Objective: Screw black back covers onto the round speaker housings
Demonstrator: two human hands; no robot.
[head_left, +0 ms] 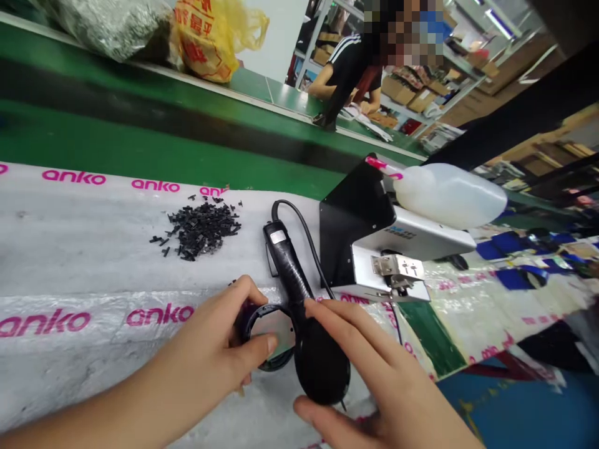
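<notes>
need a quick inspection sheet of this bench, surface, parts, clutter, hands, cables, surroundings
surface: white plastic sheet printed with pink anko lettering, laid over a green bench.
job's things: black plastic ring; black corded hand tool with rounded head.
clutter: pile of small black plastic pieces; black and silver benchtop machine with a translucent white bottle; yellow printed bag.
grippers: left hand pinches the ring; right hand grips the tool's head.
cables: black cord runs from the tool's tail toward the machine.
surroundings: another person in a black top at a far bench; shelves of cartons.
</notes>
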